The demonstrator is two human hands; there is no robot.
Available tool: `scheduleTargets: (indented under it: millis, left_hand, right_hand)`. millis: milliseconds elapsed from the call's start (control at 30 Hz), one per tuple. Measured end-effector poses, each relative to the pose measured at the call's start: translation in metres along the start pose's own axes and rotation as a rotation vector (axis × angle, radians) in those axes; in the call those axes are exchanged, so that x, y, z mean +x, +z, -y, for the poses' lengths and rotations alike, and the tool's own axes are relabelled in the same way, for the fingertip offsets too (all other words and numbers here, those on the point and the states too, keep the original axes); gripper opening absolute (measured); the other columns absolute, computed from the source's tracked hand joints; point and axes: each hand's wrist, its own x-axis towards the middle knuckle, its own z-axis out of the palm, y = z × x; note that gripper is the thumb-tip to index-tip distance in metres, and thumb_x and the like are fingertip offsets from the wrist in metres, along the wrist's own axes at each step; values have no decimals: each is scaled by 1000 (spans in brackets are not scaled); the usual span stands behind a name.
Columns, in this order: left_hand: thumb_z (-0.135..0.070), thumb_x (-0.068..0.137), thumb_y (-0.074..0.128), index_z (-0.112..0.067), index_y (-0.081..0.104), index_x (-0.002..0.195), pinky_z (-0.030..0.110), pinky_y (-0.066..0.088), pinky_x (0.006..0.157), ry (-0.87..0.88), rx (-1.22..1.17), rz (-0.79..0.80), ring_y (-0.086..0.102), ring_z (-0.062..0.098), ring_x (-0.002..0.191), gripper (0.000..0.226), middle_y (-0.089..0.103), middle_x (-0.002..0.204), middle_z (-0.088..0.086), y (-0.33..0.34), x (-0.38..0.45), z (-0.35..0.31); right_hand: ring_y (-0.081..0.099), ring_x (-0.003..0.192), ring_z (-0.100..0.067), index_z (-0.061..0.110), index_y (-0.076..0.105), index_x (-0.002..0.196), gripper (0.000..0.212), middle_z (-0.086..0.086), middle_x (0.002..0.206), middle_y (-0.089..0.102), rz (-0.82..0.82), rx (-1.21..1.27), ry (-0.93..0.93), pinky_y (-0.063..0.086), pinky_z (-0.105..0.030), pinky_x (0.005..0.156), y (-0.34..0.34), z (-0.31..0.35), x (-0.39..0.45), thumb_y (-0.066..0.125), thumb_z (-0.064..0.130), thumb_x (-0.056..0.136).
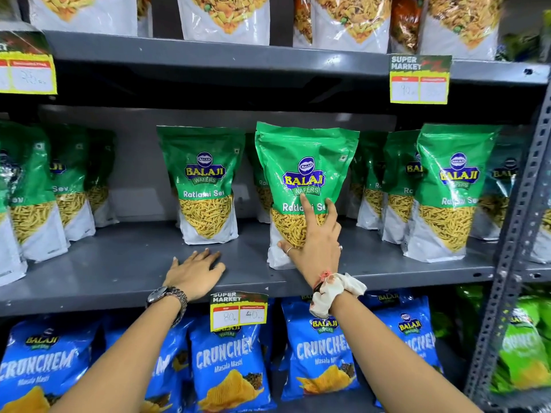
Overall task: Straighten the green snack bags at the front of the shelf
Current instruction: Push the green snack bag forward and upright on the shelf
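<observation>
Green Ratlami Sev bags stand in rows on the grey middle shelf [119,263]. My right hand [313,239] grips the lower part of the front middle bag [304,162], thumb at its left side and fingers spread on its face; the bag stands upright near the shelf's front edge. Another green bag [202,180] stands farther back to the left. My left hand [195,271] lies flat on the bare shelf in front of that bag, holding nothing. More green bags stand at the right [450,189] and at the left [26,192].
Blue Crunchem chip bags [229,362] fill the shelf below, behind a yellow price tag [238,311]. White namkeen bags [223,16] line the shelf above. A perforated metal upright [515,228] runs down the right side, with light green bags [524,353] beyond it.
</observation>
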Motion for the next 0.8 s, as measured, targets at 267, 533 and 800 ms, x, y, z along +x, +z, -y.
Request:
scheduleTargets:
  millis: [267,533,800]
  left_hand:
    - [-46,94,21,-31,21,145,53,4,117,-1,10,3,12,19,144,53,10,158,-3,0,0,0]
    - [-47,94,20,-31,22,144,52,4,116,-1,1,-7,12,18,144,53,12,158,-3,0,0,1]
    - [-45,94,23,-31,29,142,52,7,116,0,-21,-34,18,19,143,51,17,157,-3,0,-2,1]
  right_hand:
    - [38,121,-37,44,20,145,99,-14,153,18,-2,-21,0,53,-54,78,0,0,-1,81,41,67]
    - [36,121,-37,44,20,145,99,-14,152,17,4,-20,-14,53,-54,79,0,0,0,81,38,67]
    - [35,125,-38,43,20,146,98,-15,154,16,-10,-2,-26,54,-56,81,0,-1,-2,80,39,68]
